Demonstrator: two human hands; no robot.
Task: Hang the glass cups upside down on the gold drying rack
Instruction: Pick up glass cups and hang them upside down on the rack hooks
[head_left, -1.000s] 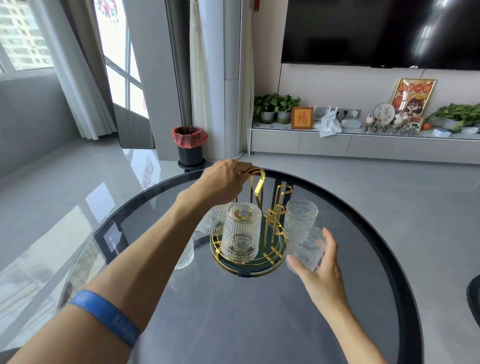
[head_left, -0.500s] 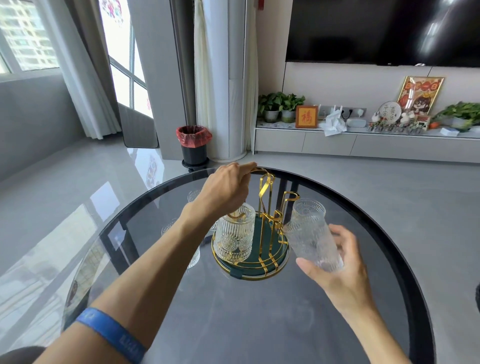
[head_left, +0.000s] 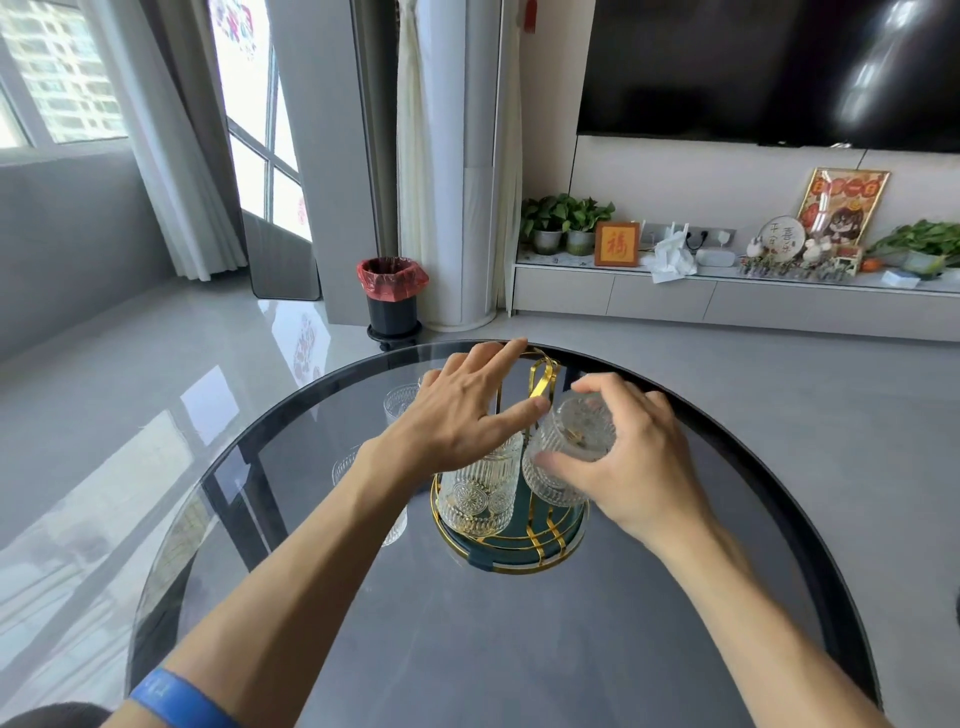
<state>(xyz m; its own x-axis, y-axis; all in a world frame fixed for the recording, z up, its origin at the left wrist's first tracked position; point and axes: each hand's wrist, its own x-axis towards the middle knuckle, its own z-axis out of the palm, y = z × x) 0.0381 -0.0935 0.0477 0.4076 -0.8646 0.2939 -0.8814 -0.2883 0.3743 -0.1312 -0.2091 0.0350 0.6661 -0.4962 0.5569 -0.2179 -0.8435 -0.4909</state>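
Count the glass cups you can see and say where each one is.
4, possibly more hidden behind the left hand: one in the right hand at the rack, one hanging on it, two on the table, one far and one by the left wrist.

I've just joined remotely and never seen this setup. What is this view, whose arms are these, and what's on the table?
There is no machine here: one wide camera sits on a person's head, looking down at their own bare arms. The right hand holds a glass cup upside down over the gold rack, which stands on a round dark glass table. The left hand reaches over the rack with fingers spread, holding nothing that I can see. One cup already hangs on the rack. More cups wait on the table left of the rack.
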